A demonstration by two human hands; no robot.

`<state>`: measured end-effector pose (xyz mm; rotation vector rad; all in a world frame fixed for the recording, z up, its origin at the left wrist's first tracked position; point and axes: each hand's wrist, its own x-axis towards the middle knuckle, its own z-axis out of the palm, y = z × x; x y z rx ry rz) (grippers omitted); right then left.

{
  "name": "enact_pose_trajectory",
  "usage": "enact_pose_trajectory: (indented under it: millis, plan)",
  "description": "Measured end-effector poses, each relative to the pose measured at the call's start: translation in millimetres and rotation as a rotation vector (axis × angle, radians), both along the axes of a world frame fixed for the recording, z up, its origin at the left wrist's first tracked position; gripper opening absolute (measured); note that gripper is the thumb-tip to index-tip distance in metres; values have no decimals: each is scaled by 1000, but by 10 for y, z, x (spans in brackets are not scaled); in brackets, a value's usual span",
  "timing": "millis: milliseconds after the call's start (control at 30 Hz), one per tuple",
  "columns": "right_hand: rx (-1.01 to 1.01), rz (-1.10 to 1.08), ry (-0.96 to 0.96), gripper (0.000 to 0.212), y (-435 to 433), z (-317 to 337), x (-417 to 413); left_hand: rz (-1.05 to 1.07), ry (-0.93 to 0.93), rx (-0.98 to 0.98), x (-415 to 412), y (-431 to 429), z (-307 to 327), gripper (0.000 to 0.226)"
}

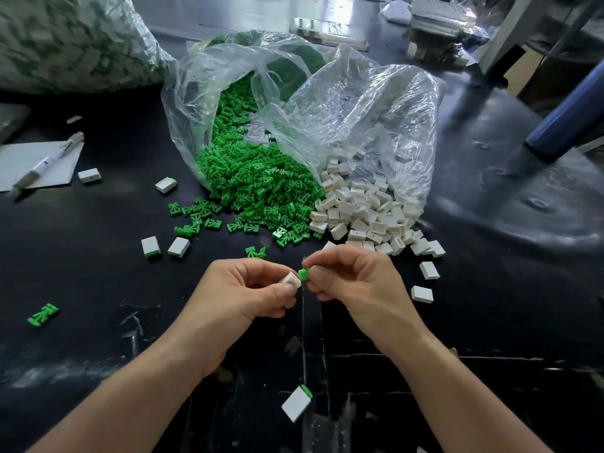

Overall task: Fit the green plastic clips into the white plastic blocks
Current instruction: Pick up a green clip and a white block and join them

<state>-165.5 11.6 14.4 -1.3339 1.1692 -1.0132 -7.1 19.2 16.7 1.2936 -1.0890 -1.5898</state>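
Head view, left hand point(242, 289): thumb and curled fingers pinch one white block point(290, 278), its open end turned towards the other hand.
Right hand point(353, 282): fingertips pinch a green clip point(304, 274), its tip touching the block's mouth.
Step in hand: the clip appears to be at the start of insertion, not yet seated.
Next move: likely line the clip up squarely with the slot, then push it home while the left hand braces the block.
Supplies: green clip pile point(261, 188) and white block pile point(362, 214) spill from clear bags point(359, 103) onto the black table point(98, 273).
Finished piece: one fitted block point(296, 403) lies near the wrists.
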Motion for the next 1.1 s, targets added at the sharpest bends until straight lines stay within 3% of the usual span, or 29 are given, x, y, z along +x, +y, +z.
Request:
enact_pose_trajectory:
  millis: [333, 500, 733, 933, 1100]
  plan:
    - [-7, 46, 103, 22, 18, -38, 14, -26, -99, -40, 6, 2, -2, 11]
    - [12, 90, 106, 20, 5, -33, -26, -31, -92, -56, 14, 3, 11, 18]
    - [-98, 160, 486, 17, 23, -41, -44, -56, -113, -74, 15, 12, 8, 17]
    - [-171, 182, 505, 26, 41, 11, -19, -149, -34, 3, 36, -7, 51, 16]
    - [-278, 263, 601, 20, 59, 53, -28, -217, -188, -139, 72, 10, 46, 5]
